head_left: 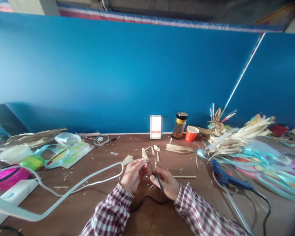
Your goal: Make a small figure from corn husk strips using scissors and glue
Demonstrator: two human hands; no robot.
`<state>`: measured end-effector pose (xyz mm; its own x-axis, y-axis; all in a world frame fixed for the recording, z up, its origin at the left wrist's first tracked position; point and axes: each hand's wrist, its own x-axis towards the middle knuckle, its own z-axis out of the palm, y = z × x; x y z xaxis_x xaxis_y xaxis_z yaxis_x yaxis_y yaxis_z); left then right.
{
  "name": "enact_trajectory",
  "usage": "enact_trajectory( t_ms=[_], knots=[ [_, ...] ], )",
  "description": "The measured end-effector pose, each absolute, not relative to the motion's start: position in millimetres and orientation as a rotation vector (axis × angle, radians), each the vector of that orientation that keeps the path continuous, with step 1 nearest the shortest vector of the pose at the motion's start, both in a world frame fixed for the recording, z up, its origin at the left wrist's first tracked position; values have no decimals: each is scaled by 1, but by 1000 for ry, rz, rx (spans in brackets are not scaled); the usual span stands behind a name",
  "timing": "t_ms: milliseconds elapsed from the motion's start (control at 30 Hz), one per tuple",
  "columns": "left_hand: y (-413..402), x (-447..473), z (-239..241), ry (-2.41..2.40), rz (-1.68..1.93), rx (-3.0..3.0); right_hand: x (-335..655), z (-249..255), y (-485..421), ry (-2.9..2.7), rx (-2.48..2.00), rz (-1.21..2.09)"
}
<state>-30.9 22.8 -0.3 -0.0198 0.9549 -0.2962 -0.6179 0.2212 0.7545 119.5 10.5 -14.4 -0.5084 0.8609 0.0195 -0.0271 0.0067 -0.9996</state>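
My left hand (134, 175) pinches a pale strip of dried husk (144, 153) that sticks up from its fingertips. My right hand (166, 183) is closed around a slim dark metal tool (156, 178); whether it is scissors or tweezers I cannot tell. The tool's narrow end reaches up to the strip at the left fingertips. Just beyond my hands lie small cut husk scraps (157, 156) and a wider husk piece (179, 148). A thin stick (184, 177) rests on the table beside my right hand.
A blue glue gun (226, 178) and a heap of husks and ribbons (245, 137) lie at right. A lidded jar (180, 125) and red paper cup (192, 133) stand near the blue wall. At left are a white power strip (17, 198) and a bent pale tube (88, 178).
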Motion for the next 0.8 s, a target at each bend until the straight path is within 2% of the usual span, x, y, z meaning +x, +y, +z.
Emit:
enact_trajectory(
  t_ms=[800],
  knots=[
    [21,-30,2,906,1312,472,120,-16,11,-1636,-945,1522]
  ],
)
